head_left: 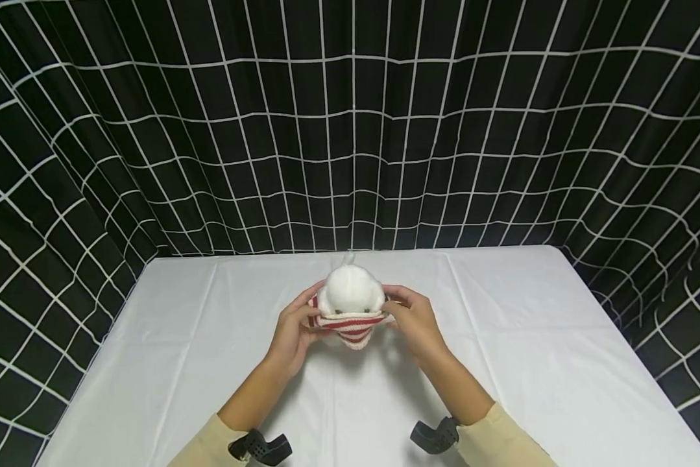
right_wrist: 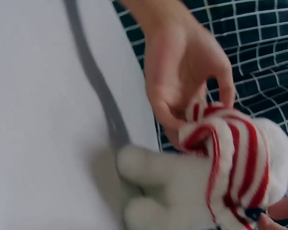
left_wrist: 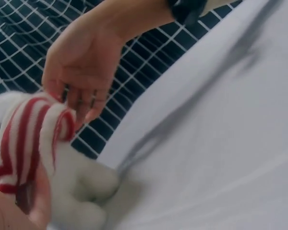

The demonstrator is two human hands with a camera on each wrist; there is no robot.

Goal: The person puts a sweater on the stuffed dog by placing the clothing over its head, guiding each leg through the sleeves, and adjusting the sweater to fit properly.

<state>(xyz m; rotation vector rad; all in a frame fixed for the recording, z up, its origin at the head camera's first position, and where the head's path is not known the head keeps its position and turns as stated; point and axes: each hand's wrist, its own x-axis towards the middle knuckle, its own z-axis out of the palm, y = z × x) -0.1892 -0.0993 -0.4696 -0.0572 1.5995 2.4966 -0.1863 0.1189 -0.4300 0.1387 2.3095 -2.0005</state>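
From my head view, the white plush toy [head_left: 350, 295] sits at the middle of the white table [head_left: 531, 350], its head toward twelve o'clock, wearing a red and white striped garment [head_left: 352, 325] low on its body. My left hand [head_left: 294, 331] is at the toy's nine o'clock and my right hand [head_left: 415, 318] at its three o'clock; both have their fingers curled in and pinching the garment's edges on either side. Pale sleeves cover my forearms at six o'clock, and a black grid curtain [head_left: 350, 130] hangs behind the table from nine round to three o'clock. From my left wrist, the toy [left_wrist: 81, 191] lies at seven o'clock on the table [left_wrist: 221, 143], the striped garment [left_wrist: 29, 139] bunched over it at nine o'clock. My right hand [left_wrist: 81, 62] comes in from twelve o'clock with its fingers [left_wrist: 89, 103] bent downward, their tips meeting the garment's upper edge; my own left fingertip [left_wrist: 38, 206] shows blurred at seven o'clock against the stripes. From my right wrist, the toy [right_wrist: 182, 191] fills five o'clock, its legs resting on the table [right_wrist: 38, 120], the garment [right_wrist: 230, 153] wrapped round it. My left hand [right_wrist: 187, 67] reaches in from twelve o'clock, thumb and fingers closed on the garment's rim. At the five o'clock corner my right fingertip [right_wrist: 281, 208] touches the toy's side.
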